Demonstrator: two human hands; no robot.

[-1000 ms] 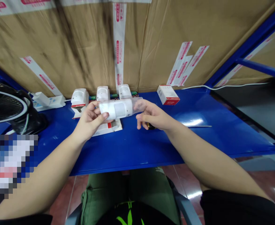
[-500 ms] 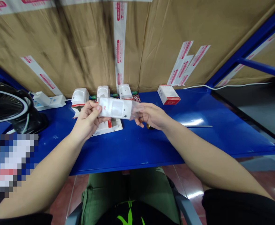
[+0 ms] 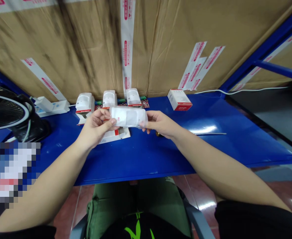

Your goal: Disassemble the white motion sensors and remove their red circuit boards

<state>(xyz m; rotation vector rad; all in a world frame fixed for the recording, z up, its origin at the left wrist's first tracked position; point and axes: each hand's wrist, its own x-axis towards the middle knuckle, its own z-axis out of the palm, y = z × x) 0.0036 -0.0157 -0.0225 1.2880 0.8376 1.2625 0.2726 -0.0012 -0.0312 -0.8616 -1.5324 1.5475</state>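
Note:
A white motion sensor (image 3: 129, 117) in a thin clear plastic bag is held lengthwise above the blue table. My left hand (image 3: 96, 127) is closed on its left end, thumb on the front face. At the other end, my right hand (image 3: 161, 122) grips the bagged sensor, with the thumb at its corner. Below and behind it lies an opened white and red box (image 3: 114, 133), partly hidden by the sensor and my left hand. Similar white sensors (image 3: 84, 101) stand on red and white boxes along the back.
A closed white and red box (image 3: 179, 99) stands at the back right. A black fan (image 3: 19, 113) and a white power strip (image 3: 52, 108) are on the left. A thin metal rod (image 3: 210, 133) lies right of my right forearm. A cardboard wall (image 3: 176, 39) backs the table.
The bagged sensor has shifted slightly right and down. My right hand has moved from the loose bag end onto the sensor's right end, and the bag now lies closer around it.

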